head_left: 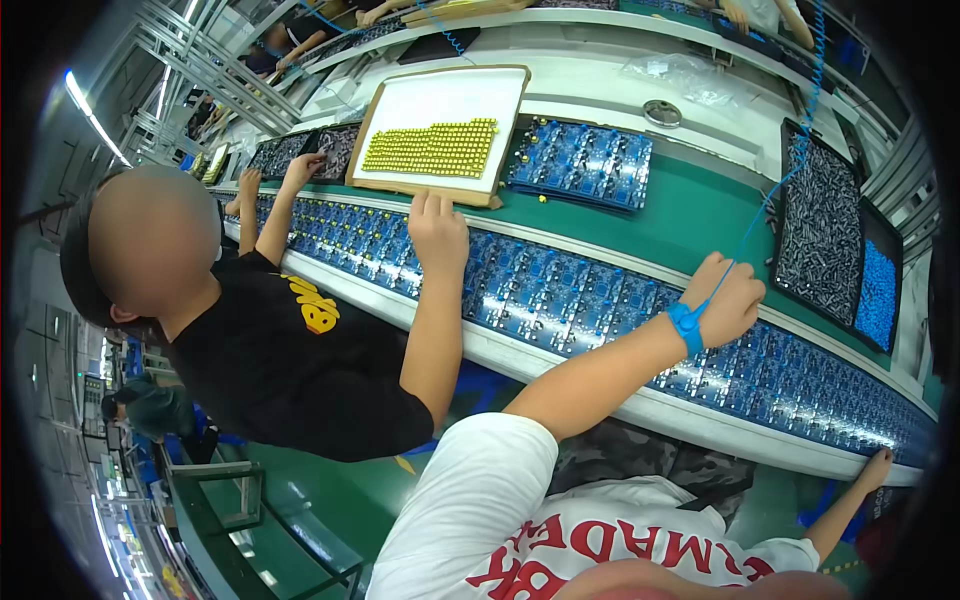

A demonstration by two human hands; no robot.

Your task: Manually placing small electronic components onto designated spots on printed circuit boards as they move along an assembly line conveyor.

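My left hand [722, 300] reaches over a long row of blue circuit boards [560, 295], its fingers curled inward and their tips hidden. A blue wrist strap [687, 328] with a thin coiled cord circles that wrist. Farther right, my right hand [878, 468] is at the near edge of the board line, fingers close together; anything in them is too small to make out. Beyond my left hand lies a black tray of dark cylindrical components [818, 225]. Beside it sits a tray of small blue components [878, 285].
A co-worker in a black shirt [300, 350] stands at my left, one hand [438, 232] over the boards. Behind the line are a cardboard tray of yellow components [430, 150], stacked blue boards [585, 165] and a round metal dish [662, 113]. A white rail [640, 400] edges the line.
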